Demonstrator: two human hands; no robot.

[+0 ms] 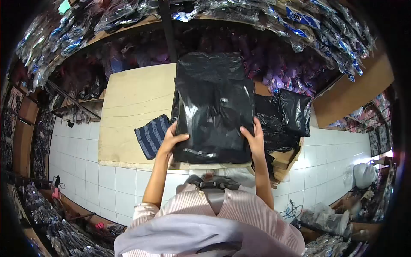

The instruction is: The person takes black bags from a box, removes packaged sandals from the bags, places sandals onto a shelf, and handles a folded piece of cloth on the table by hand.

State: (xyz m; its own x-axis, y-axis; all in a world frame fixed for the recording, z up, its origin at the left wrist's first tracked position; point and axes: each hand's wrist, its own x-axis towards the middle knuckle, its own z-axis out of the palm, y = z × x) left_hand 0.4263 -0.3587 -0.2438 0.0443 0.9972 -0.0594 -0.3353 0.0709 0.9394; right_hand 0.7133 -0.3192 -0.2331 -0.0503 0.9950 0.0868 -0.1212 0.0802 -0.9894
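A large shiny black plastic package (212,115) lies at the front of the pale board table, with more black plastic (209,64) showing beyond its far edge. My left hand (172,139) grips its left side, thumb on top and the other fingers hidden below the edge. On the opposite side my right hand (254,136) holds the package the same way. Just left of my left hand is a folded dark blue and grey striped cloth (153,136). What is inside the package cannot be seen.
The pale table (132,94) stands before me on white floor tiles (120,188). To the right, more black packages (293,113) are piled over an open cardboard box (284,165). Shelves of plastic-wrapped goods (299,21) surround the space. Cables (292,210) lie at lower right.
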